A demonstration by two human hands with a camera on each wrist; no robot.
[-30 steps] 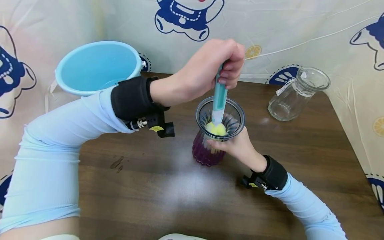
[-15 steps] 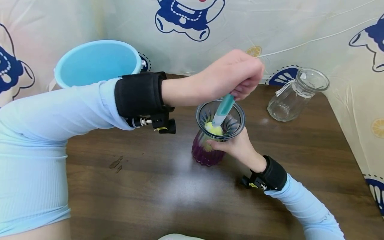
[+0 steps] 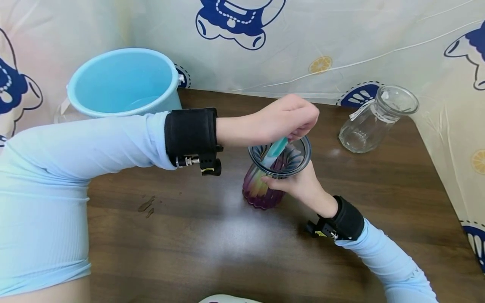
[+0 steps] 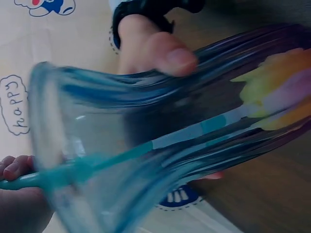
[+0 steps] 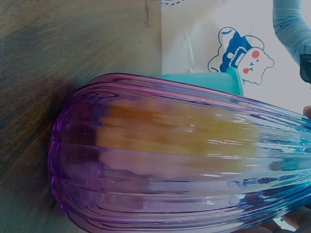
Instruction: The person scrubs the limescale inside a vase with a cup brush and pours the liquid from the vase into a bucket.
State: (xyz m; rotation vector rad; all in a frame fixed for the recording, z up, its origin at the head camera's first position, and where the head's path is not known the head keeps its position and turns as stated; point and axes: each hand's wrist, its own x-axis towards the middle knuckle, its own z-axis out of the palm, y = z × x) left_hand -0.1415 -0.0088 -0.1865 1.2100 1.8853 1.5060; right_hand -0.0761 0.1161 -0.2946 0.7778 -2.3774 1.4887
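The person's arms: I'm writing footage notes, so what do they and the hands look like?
Two wrinkled light-blue sleeves and two wide black wristbands. Each carries a small black device with a silvery part and yellow mark. The left hand and right hand are ungloved.

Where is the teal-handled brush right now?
In the head view, the brush slants inside the purple-and-blue vase, to the right of the blue bucket. The left hand grips its handle.

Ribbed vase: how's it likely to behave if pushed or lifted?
The ribbed vase looks like glass, so probably rigid and fragile. Tall and flared at the top, it may tip if pushed high up. Ribbing might aid grip, though its shiny surface could slip.
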